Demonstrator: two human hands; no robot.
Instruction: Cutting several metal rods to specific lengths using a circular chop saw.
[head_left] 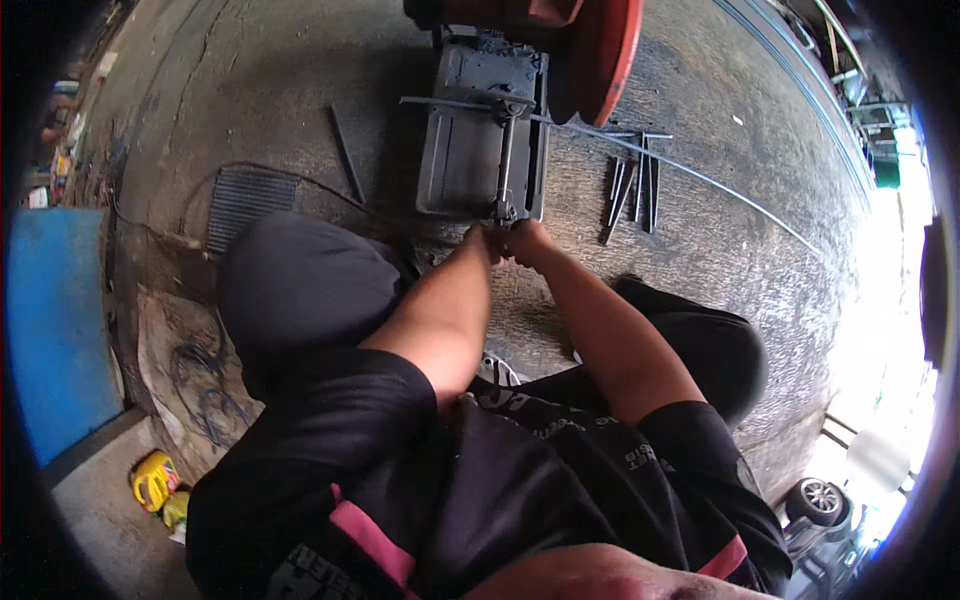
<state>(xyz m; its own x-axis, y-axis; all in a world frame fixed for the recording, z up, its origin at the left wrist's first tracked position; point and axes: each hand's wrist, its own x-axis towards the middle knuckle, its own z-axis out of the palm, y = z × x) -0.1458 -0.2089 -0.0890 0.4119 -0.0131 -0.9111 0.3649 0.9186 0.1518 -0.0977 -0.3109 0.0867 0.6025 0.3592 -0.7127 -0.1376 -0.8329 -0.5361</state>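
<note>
A cut-off saw stands in front of me, with a dark metal base [455,165] and a red guard [618,65]. Its vise screw [507,160] runs toward me along the base. At the screw's near end, my left hand [482,242] and my right hand [527,240] are closed side by side on the vise handle, which their fingers mostly hide. A long thin metal bar [700,178] lies across the base through the vise and reaches far out to the right.
Several cut metal pieces [640,185] lie on the floor right of the saw. Left of it are a single dark bar [345,155], a ribbed mat [248,205] and a cable [320,185]. A yellow container [155,480] stands at lower left, near a blue panel [60,330].
</note>
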